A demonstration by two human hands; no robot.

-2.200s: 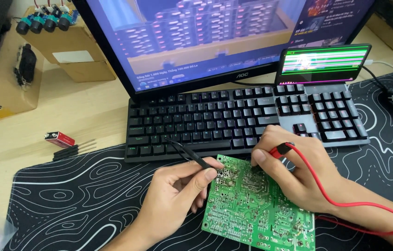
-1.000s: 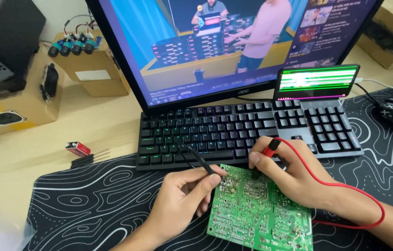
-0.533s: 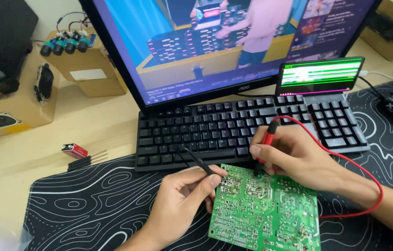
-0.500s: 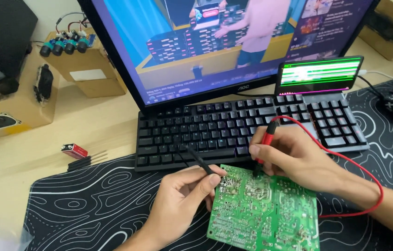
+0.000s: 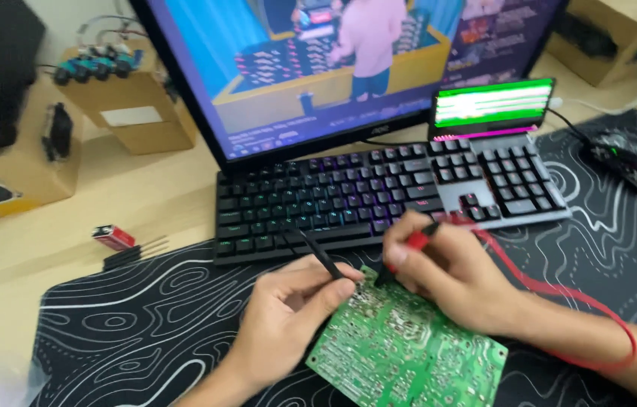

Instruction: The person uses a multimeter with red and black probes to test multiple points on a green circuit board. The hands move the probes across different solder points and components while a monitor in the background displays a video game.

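Pinching the black probe (image 5: 321, 255) in our left hand (image 5: 288, 316) and the red probe (image 5: 412, 247) in our right hand (image 5: 450, 275), we touch both tips to the green circuit board (image 5: 409, 354), lying at five o'clock below them, top edge nearest.

Matt cloth desk mat (image 5: 145, 332) — glossy green circuit board (image 5: 409, 350).

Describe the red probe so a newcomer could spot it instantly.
Start at the keyboard; just below it lies a green circuit board. The right hand pinches the red probe onto the board's top edge. Unlike the black probe, it trails a red wire.
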